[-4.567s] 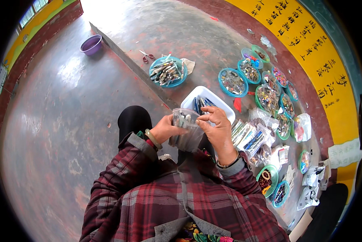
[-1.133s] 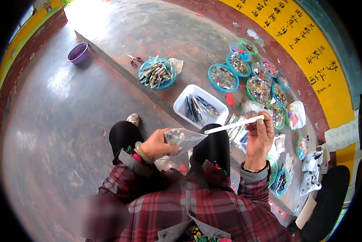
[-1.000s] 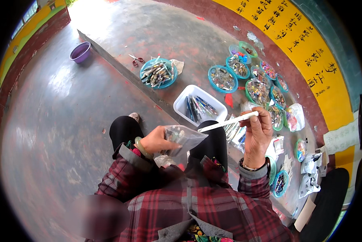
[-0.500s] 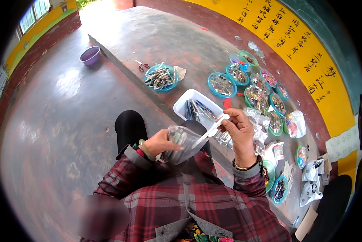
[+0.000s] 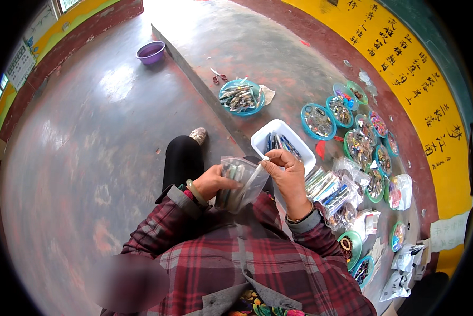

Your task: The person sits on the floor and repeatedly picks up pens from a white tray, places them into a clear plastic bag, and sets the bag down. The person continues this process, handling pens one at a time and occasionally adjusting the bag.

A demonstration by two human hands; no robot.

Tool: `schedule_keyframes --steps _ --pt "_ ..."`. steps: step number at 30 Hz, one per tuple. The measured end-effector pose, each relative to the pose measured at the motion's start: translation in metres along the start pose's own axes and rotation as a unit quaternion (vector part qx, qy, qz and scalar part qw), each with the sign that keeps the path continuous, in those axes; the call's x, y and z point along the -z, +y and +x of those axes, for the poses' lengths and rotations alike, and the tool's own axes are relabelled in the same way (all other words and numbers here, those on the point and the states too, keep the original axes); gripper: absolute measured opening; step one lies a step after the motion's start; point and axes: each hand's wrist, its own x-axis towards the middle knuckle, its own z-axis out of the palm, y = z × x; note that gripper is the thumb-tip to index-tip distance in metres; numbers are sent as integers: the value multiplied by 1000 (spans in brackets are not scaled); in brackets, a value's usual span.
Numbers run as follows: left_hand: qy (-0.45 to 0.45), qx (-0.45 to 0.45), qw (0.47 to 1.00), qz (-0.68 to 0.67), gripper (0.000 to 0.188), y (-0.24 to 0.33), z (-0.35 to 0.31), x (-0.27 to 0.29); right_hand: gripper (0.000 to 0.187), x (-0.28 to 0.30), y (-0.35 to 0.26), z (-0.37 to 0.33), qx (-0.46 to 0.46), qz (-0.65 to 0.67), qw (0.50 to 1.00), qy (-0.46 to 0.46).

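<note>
My left hand point(image 5: 217, 182) grips a clear plastic bag point(image 5: 255, 187) that has several pens point(image 5: 230, 181) inside, its thumb lying across the front. At the bag's right side, my right hand point(image 5: 286, 173) pinches the end of a slim white pen point(image 5: 257, 169) between thumb and fingertips. The pen slants down to the left against the bag's mouth; how much of it lies inside is hard to tell. Just beyond my hands stands a white plastic tub point(image 5: 264, 134) holding blue and dark pens point(image 5: 281, 145).
A turquoise basket point(image 5: 257, 108) full of pens stands ahead, with scissors point(image 5: 218, 76) beside it. To the right are bagged pens point(image 5: 334, 194) and several bowls of small items, such as one blue bowl point(image 5: 319, 121). A purple basin point(image 5: 150, 52) stands far left, near a floor ledge point(image 5: 194, 87).
My right hand has come left and lower, bringing the white pen closer to the bag. The whole view has shifted, so the floor items appear further right.
</note>
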Motion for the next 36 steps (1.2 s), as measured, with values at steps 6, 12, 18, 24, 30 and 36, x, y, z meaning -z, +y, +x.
schedule_keyframes --steps 6,12,18,24,30,36 --pt "-5 21 999 -28 45 -5 6 6 14 -1 14 -1 76 -134 988 -8" --pt "-10 38 999 -35 41 -8 10 12 18 -3 10 0 133 -179 974 -39" --pt "-15 42 998 -48 43 -12 11 12 22 -2 14 0 142 -225 960 -87" --pt "22 28 999 33 42 -16 11 10 23 2 15 3 142 -184 969 -86" --pt "91 -88 991 -50 37 4 7 23 25 65 17 39 14 24 985 171" --pt "138 -161 975 -59 42 17 17 39 25 130 166 58 -101 -151 969 168"
